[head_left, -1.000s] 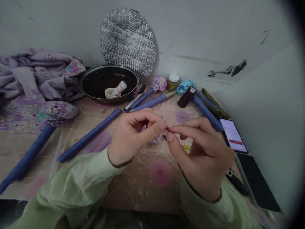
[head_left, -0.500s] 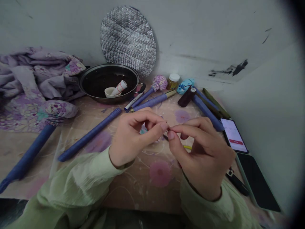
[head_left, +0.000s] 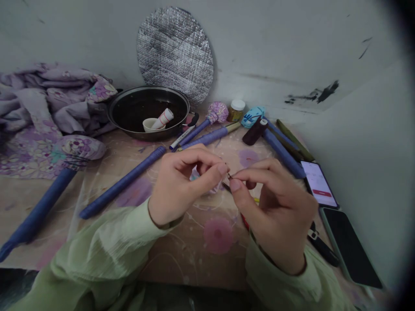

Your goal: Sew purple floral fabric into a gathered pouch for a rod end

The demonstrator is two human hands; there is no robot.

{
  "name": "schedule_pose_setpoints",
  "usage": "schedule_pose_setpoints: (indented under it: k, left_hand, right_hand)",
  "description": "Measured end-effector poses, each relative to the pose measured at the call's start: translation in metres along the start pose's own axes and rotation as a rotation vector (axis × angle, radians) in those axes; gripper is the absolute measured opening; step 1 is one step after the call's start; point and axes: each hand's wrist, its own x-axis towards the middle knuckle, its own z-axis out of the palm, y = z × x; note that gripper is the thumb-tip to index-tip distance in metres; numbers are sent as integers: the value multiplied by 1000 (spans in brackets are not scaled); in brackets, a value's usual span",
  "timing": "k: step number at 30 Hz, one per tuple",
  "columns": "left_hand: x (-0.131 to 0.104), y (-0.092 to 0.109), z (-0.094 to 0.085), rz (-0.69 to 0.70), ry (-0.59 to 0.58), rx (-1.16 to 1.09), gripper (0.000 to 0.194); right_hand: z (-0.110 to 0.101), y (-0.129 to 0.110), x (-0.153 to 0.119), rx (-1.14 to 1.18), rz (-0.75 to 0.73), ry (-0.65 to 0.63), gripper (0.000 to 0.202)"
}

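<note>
My left hand [head_left: 188, 183] is closed in a pinch, thumb against forefinger, with a tiny dark tip showing at the fingertips; what it holds is too small to name. Facing it, my right hand [head_left: 272, 203] pinches a thin dark thread [head_left: 229, 176], which makes a small loop in the narrow gap between the hands. Under the fingers lie a piece of patterned cloth [head_left: 195, 173], mostly hidden, and a tool with a dark tip [head_left: 226, 186] and red handle [head_left: 244, 222], partly covered by my right hand. A dark thread spool [head_left: 254, 132] lies beyond.
A black pan [head_left: 129, 129] holding a small cup [head_left: 149, 125] stands at the back left. Blue wrapped sticks [head_left: 123, 183] and a cloth-headed stick [head_left: 42, 207] lie left. Two phones [head_left: 320, 183] and a black-handled object [head_left: 324, 248] are at the right. A jar [head_left: 236, 111] stands behind.
My right fingertips have drawn slightly down and away from the left ones, so a small dark loop now shows between them. The red handle shows more. My left hand has barely moved.
</note>
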Motion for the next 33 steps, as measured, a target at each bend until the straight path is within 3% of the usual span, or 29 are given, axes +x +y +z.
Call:
schedule_pose_setpoints:
  k: [10,15,19,25,33]
  left_hand:
    - [-1,-1,-1,19,-14,-3,11]
    - [0,-1,-2,27,-13,-21,10]
    - [0,-1,-1,20,-33,-13,8]
    - [1,2,0,28,-56,12,7]
    - [1,3,0,35,-62,25,9]
  right_hand:
    - [-3,0,0,52,49,-50,9]
    - [-5,12,5,377,200,-116,12]
    - [-3,22,9,652,382,-281,12]
    - [2,23,10,791,623,-462,16]
    - [2,20,12,879,726,-421,16]
